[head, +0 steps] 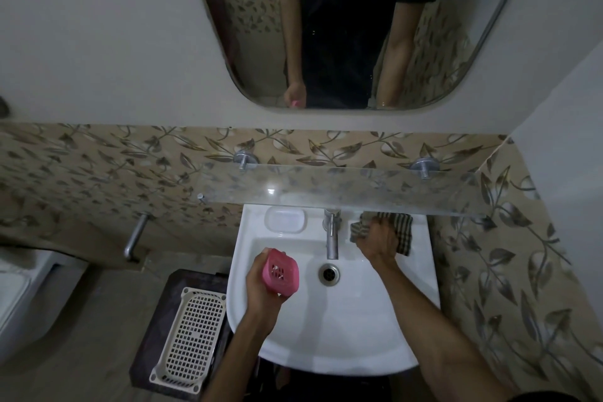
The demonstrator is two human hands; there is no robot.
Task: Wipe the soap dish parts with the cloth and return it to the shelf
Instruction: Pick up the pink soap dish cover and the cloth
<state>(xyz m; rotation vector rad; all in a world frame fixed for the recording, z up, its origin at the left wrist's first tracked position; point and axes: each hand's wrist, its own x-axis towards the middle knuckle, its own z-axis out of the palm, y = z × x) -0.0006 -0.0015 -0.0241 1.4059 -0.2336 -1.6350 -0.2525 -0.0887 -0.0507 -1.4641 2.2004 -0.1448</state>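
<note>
The left hand grips the pink soap dish tray over the basin, keeping drips contained. The right hand closes on the checked cloth beside the tap, likely to wipe it.

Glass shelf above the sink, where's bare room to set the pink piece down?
The whole glass shelf between its two metal pegs looks bare. The sink ledge is crowded: clear tray left of the tap, right hand on the cloth at right.

Home bathroom: white basin w/ tap at centre, glass shelf and mirror above, leaf-pattern wall tiles across mid frame, toilet edge at left.
</note>
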